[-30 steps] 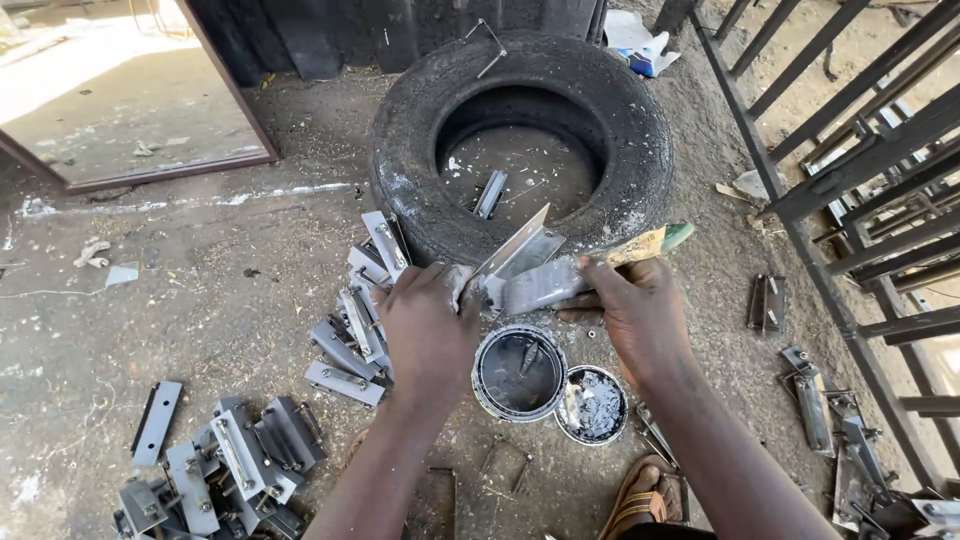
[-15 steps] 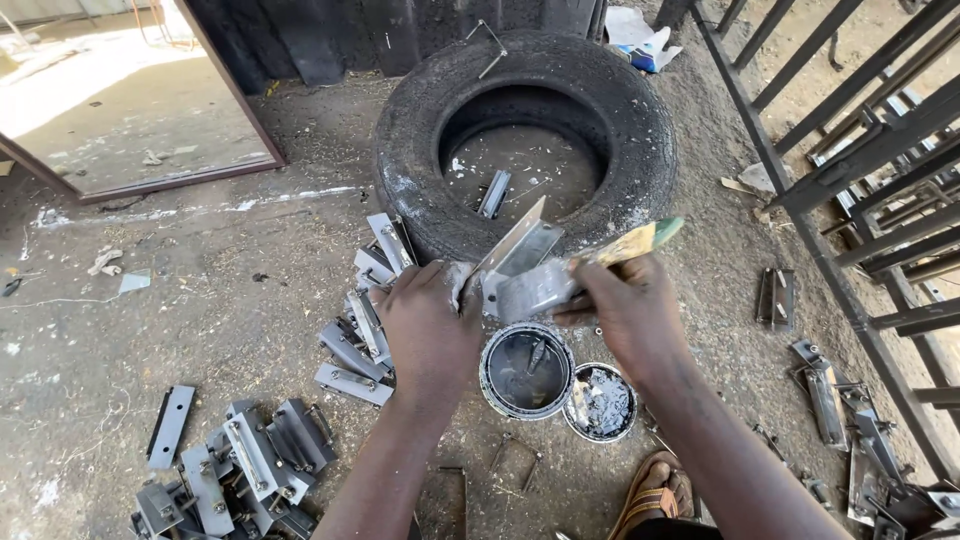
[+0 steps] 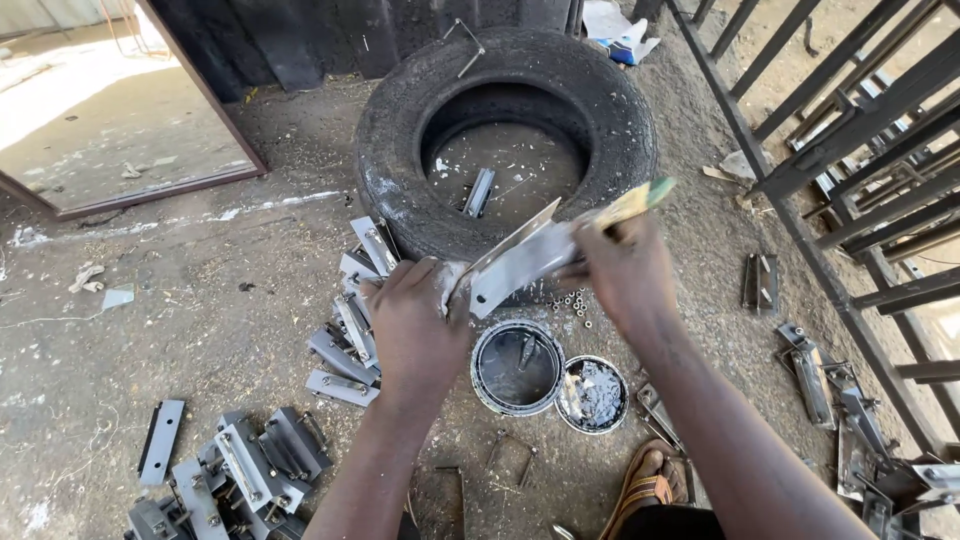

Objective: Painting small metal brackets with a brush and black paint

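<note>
My left hand (image 3: 415, 320) grips a grey metal bracket (image 3: 520, 260) by its lower end and holds it tilted over the ground in front of the tyre. My right hand (image 3: 625, 270) holds a paintbrush (image 3: 630, 205) with a pale handle, laid against the bracket's upper part. Just below both hands stand an open paint tin (image 3: 517, 367) with dark paint and its round lid (image 3: 592, 394) lying beside it.
A black tyre (image 3: 620, 130) lies flat ahead with one bracket inside. Several grey brackets (image 3: 350, 320) lean in a row at the left and more lie piled at lower left (image 3: 235, 470). Metal gate bars (image 3: 860, 130) run along the right. A sandalled foot (image 3: 645, 490) is below.
Both hands have lifted the bracket a little and shifted right. The brush has moved up along the bracket.
</note>
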